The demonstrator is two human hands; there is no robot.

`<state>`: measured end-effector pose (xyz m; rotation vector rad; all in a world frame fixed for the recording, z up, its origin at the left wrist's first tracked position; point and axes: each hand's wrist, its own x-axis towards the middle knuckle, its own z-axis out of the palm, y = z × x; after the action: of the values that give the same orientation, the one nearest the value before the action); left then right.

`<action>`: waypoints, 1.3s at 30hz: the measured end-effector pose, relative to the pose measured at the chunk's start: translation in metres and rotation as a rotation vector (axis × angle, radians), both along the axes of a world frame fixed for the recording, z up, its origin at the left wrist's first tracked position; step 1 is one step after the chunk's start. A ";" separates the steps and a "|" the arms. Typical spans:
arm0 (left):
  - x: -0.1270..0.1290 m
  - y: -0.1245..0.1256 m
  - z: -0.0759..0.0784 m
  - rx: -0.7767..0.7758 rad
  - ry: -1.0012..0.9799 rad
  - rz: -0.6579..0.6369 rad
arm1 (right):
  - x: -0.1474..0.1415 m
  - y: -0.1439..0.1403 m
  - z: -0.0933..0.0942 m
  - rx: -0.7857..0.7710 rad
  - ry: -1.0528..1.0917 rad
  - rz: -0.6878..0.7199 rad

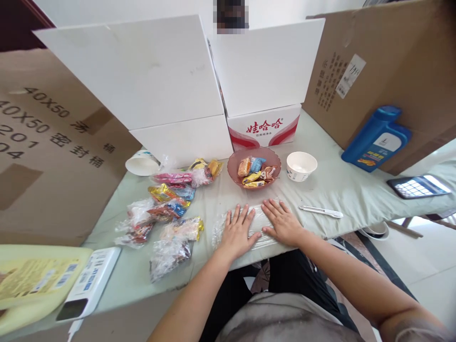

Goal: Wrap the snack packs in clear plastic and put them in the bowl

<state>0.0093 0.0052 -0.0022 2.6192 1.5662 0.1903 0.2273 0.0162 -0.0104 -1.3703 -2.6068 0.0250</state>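
A table in pale green cloth (210,197) bore brown cardboard boxes (384,71) at either side and white boxes (135,71) behind. Wrapped snacks (166,199) lay left of a clear plastic sheet (258,216) near the front edge, a pink bowl (235,176) beyond. The left hand (238,233) and right hand (284,224) rested flat on the sheet, fingers slightly spread, gripping nothing. A paper cup (301,167) and slim white cutter (322,212) sat right.

Bright, soft light glints on the clear, crinkled plastic film (259,220); gridded glare covers the black rectangular phone (418,186); wide-angle distortion stretches the edges.
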 end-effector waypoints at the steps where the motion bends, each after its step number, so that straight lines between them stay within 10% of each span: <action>1: -0.006 -0.002 -0.002 0.012 0.006 0.051 | 0.006 -0.002 -0.004 -0.017 -0.015 -0.048; 7: -0.046 -0.022 -0.004 0.138 -0.014 0.212 | 0.046 -0.020 0.004 0.017 0.005 -0.129; 12: -0.055 -0.056 0.006 0.138 -0.084 -0.083 | 0.064 -0.051 0.011 0.003 0.060 0.166; 19: -0.074 -0.084 0.010 0.045 -0.212 -0.233 | 0.082 -0.084 0.005 0.032 0.321 0.133; 26: -0.075 -0.061 0.025 -0.029 -0.468 0.045 | 0.076 -0.062 0.023 -0.118 0.504 -0.034; 32: -0.058 -0.022 0.016 0.053 -0.404 0.323 | 0.066 -0.041 0.013 -0.121 0.381 -0.396; 39: -0.045 -0.010 0.007 0.027 -0.211 0.390 | 0.056 -0.034 0.009 -0.068 0.149 -0.503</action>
<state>-0.0361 -0.0048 0.0048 2.1952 1.9827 0.4961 0.2833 -0.0174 -0.0016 -1.9251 -2.0948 0.1369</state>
